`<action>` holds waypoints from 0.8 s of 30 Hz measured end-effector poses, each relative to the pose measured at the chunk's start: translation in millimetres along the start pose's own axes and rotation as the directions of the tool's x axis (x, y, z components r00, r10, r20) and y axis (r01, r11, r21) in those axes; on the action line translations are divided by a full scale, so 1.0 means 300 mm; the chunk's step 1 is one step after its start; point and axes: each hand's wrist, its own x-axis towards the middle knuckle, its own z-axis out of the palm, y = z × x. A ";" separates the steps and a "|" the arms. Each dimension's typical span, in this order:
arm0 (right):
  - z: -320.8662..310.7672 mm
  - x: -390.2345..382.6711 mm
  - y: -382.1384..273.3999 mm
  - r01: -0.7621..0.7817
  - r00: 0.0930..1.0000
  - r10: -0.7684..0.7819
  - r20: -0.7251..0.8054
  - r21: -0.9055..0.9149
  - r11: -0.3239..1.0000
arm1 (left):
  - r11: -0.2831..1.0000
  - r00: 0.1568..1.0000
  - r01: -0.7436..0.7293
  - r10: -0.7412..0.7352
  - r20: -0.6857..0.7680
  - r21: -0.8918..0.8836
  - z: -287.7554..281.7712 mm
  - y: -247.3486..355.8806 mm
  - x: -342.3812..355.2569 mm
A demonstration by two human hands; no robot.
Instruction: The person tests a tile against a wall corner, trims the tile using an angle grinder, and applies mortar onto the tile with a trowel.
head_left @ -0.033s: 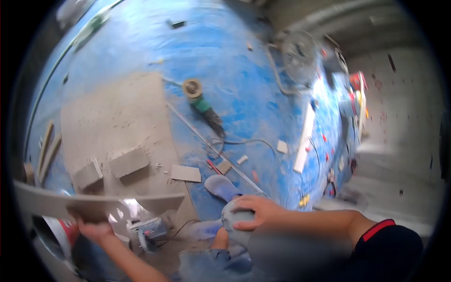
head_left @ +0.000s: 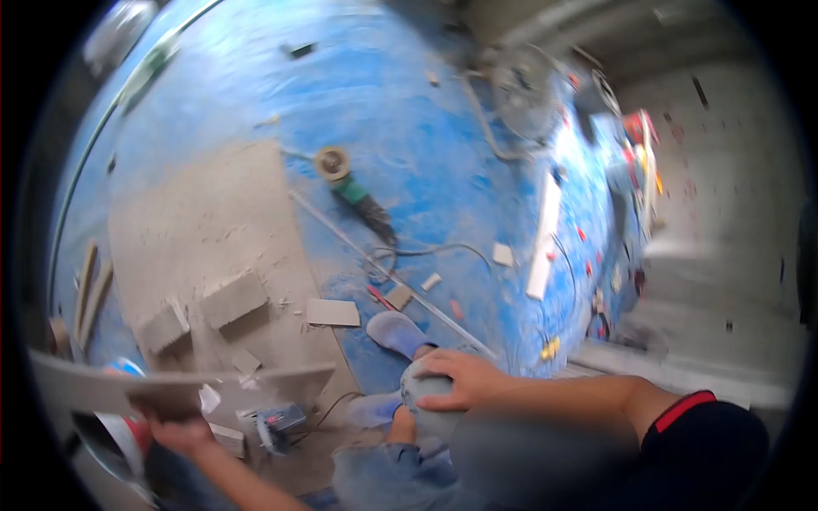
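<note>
Head view: at eight o'clock the left hand [head_left: 177, 433] pinches a long beige board [head_left: 281, 376] by its lower edge; at five, the right hand [head_left: 460, 379] lies loosely spread over a pale rounded form [head_left: 415, 394]. The nearby bucket's [head_left: 136, 436] markings blur past reading.

No readable text or signs anywhere.

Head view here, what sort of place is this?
It looks like a building or renovation site, probably indoors: an angle grinder lies on a dusty blue floor, and rough-edged blocks sit on a flat, debris-strewn board.
</note>
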 end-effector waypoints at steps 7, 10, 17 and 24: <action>-0.415 -0.962 -0.069 -0.292 0.884 0.211 -0.417 -0.140 0.946 | 0.853 0.902 0.009 -0.233 0.364 0.523 0.190 0.675 -0.989; -0.553 -1.380 -0.107 -0.420 0.800 0.397 -0.450 0.053 0.906 | 0.446 0.690 -0.195 -0.570 0.445 0.873 0.233 0.852 -1.340; -0.986 -2.187 0.080 -0.571 0.630 0.739 -0.238 0.502 0.649 | -0.165 0.603 -0.709 -0.646 0.468 0.686 0.095 0.902 -2.044; -1.490 -2.634 0.416 -0.459 0.455 0.863 -0.220 0.772 0.440 | -0.258 0.382 -0.920 -0.761 0.525 0.297 0.749 0.908 -2.825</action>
